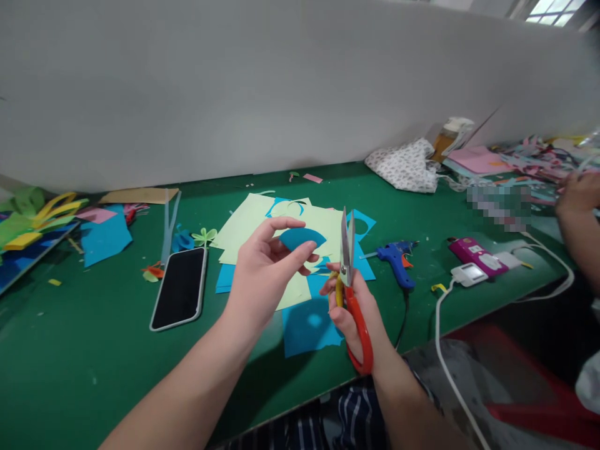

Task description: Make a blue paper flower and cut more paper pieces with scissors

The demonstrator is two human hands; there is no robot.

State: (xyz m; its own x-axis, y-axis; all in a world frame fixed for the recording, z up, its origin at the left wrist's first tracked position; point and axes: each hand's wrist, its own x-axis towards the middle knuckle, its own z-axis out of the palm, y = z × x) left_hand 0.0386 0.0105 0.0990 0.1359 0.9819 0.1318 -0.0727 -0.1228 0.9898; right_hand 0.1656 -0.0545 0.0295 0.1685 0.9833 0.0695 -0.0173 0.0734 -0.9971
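Between the thumb and fingers of my left hand (262, 269) is a small piece of blue paper (302, 239) with a curved edge. My right hand (363, 306) grips a pair of scissors (345, 275) with red and yellow handles, their blades pointing up and slightly apart. The blades stand to the right of the blue piece and do not touch it. Under and behind both hands lie pale green sheets (248, 228) and blue sheets (312, 331), some with round cut-outs.
A phone (180, 290) lies on the green table to the left, near paper flowers and scraps (107, 237). To the right are a blue glue gun (397, 259), a purple packet (478, 256), a white cable (440, 337) and a patterned cloth (403, 165). Another person's arm (581, 212) reaches in at far right.
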